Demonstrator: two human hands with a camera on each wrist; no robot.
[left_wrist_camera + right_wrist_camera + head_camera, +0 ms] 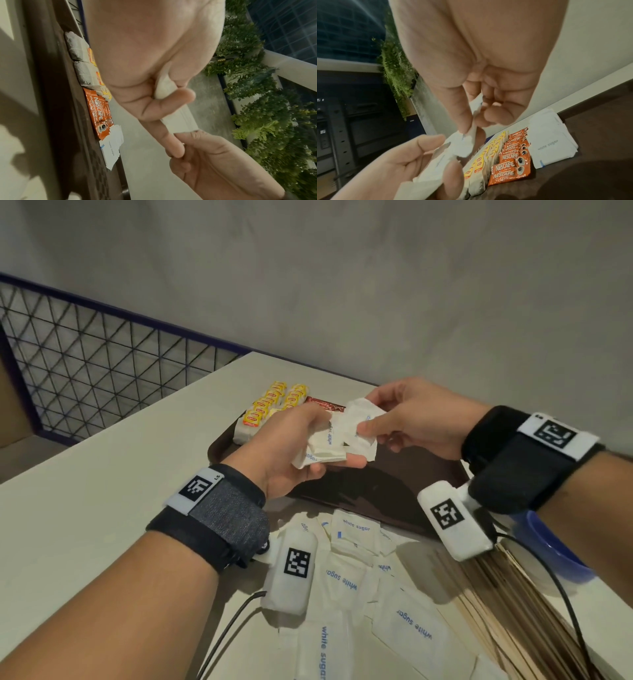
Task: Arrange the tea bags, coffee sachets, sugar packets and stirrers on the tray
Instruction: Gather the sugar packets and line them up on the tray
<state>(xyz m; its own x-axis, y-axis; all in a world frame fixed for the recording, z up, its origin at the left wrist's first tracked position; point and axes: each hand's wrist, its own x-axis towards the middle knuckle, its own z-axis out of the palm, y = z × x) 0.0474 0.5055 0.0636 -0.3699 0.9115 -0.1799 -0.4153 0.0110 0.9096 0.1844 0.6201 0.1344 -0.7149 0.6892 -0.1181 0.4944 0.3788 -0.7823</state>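
- Left hand (291,446) cupped over the tray (394,487), gripping a small stack of sugar packets (323,448).
- Right hand (411,419) pinching one packet (359,419) off that stack between thumb and finger.
- On the tray's far side: tea bags (481,162) in two rows, coffee sachets (511,161) beside them, a short pile of sugar (553,144) next along.
- Loose sugar packets (346,577) on the table (85,508) near the tray; stirrers (513,611) to their right, not yet on the tray.
- Risk, likely: thin paper sliding, so two packets lifting together or the stack fanning out and dropping onto the neat rows.
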